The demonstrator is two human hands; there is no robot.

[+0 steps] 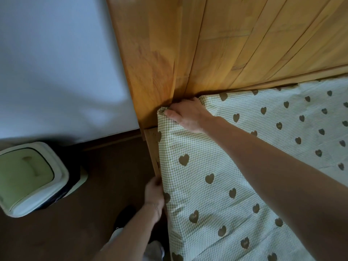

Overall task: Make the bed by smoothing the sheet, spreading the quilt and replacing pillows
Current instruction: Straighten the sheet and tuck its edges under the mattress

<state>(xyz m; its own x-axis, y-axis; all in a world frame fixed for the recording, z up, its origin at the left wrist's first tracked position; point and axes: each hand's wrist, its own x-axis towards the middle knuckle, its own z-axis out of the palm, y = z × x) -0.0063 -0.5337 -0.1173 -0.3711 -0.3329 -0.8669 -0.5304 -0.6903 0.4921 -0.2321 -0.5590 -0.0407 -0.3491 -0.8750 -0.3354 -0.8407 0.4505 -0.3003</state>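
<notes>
A green checked sheet with brown hearts point(244, 151) covers the mattress on the right. My right hand point(185, 114) lies on the mattress's top corner by the headboard, fingers curled over the bunched sheet corner and pressing it down. My left hand point(155, 193) is lower, at the mattress's side edge, its fingers gripping the sheet's hem against the wooden bed rail point(153, 147). No quilt or pillows are in view.
A wooden headboard point(216, 44) of slanted planks fills the top. A white wall point(56, 63) is at left. A white bin with a green lid point(32, 176) stands on the brown floor point(105, 185) left of the bed.
</notes>
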